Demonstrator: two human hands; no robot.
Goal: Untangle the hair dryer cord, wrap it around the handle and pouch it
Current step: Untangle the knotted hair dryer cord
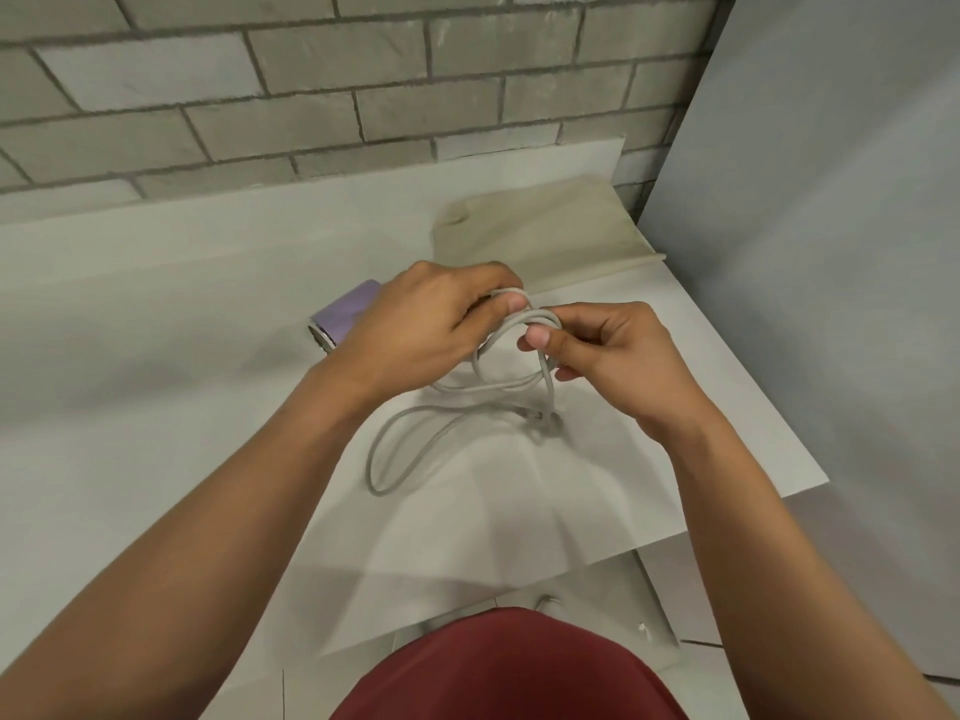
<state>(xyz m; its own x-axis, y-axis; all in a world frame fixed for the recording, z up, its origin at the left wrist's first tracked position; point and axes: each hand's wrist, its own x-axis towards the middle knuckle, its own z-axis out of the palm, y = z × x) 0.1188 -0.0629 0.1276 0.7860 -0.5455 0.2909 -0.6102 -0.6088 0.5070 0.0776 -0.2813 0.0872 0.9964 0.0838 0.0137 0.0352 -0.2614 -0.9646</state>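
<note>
Your right hand (597, 350) pinches a bundle of cord loops between thumb and forefinger, other fingers curled under; your left hand (431, 324) curls round the same grey cord (485, 388), thumb pressed on the strands; whether it also clasps the handle beneath, cannot tell. Hair dryer (345, 314): lilac barrel pokes out from under your left hand, metal-rimmed end to the left, lying on the white sheet (156, 304). Right of the dryer, loops rise between both hands; nearer you than the dryer, slack cord trails on the sheet in one long loop, small tangle below your right hand. Beige pouch (540, 236) lies flat beyond the dryer, to its right, apart from it; brick wall (311, 70) behind.
</note>
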